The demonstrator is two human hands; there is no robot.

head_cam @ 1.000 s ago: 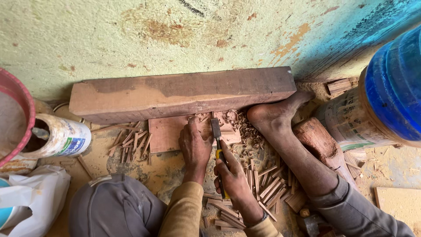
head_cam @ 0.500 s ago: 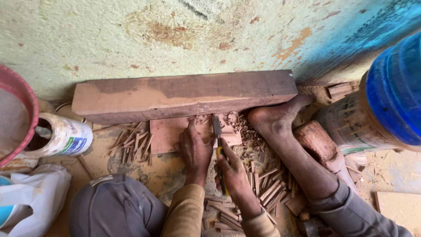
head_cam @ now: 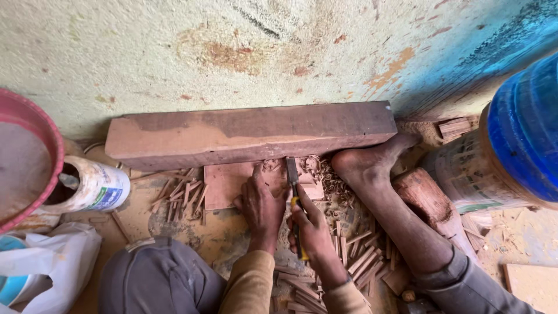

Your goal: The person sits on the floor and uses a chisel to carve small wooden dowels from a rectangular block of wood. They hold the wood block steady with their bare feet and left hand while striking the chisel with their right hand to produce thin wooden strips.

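A flat reddish wooden board (head_cam: 224,183) lies on the floor against a long thick wooden beam (head_cam: 250,134). My left hand (head_cam: 261,206) presses down on the board's near edge, fingers spread flat. My right hand (head_cam: 311,224) grips a chisel (head_cam: 293,195) with a yellow and black handle; its metal blade points away from me onto the board's right part, close to the beam. Curled wood shavings (head_cam: 328,180) lie around the blade tip. My bare right foot (head_cam: 372,163) rests against the beam's right end.
Several thin wood sticks (head_cam: 180,195) lie left of the board, more sticks (head_cam: 360,256) near my right leg. A white tin (head_cam: 96,186) and a red tub (head_cam: 23,157) stand at left, a blue barrel (head_cam: 517,134) at right, a wooden mallet (head_cam: 427,200) beside my leg.
Nothing has moved much; both hands stay on the board and the chisel, and the view has shifted only slightly.
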